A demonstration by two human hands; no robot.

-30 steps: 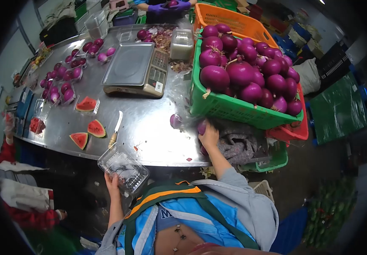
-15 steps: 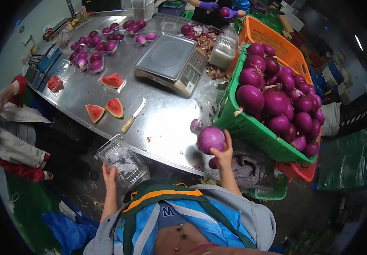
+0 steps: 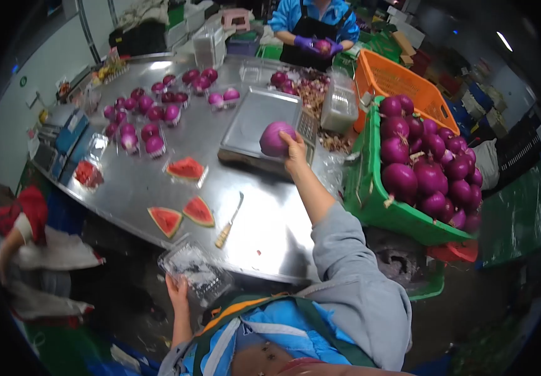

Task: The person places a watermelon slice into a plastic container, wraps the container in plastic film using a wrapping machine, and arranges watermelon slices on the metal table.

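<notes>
My right hand (image 3: 295,151) is closed on a large peeled red onion (image 3: 274,139) over the near part of the digital scale (image 3: 259,108). Whether the onion touches the scale's plate I cannot tell. At the table's near edge, my left hand (image 3: 179,294) grips a clear plastic clamshell box (image 3: 200,271) by its left side; no onion shows inside it. A knife with a wooden handle (image 3: 223,235) lies on the steel table (image 3: 264,232), close to two watermelon wedges (image 3: 166,220).
A green crate (image 3: 371,182) heaped with red onions (image 3: 430,175) stands at right, before an orange crate (image 3: 408,88). Packed onions (image 3: 148,113) sit at the back left. Across the table, a co-worker in purple gloves (image 3: 324,46) holds an onion. Another person's red sleeve (image 3: 29,213) shows at left.
My right hand has carried the onion from the table's near right edge forward and left to the scale. My left hand still holds the box. The head view has shifted.
</notes>
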